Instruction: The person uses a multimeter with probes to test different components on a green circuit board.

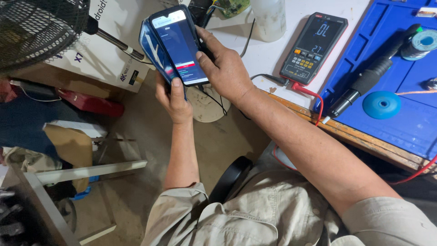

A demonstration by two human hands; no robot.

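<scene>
A dark smartphone with its screen lit sits in a blue case and is held up over the floor, left of the workbench. My left hand grips its lower left edge from below, thumb resting on the screen's bottom. My right hand wraps the phone's right side, thumb against the screen edge. A thin black cable hangs from under the phone.
On the workbench lie a black digital multimeter with red leads, a blue work mat, a black soldering handle, a blue disc and a solder spool. A fan grille, a white box and clutter stand at left.
</scene>
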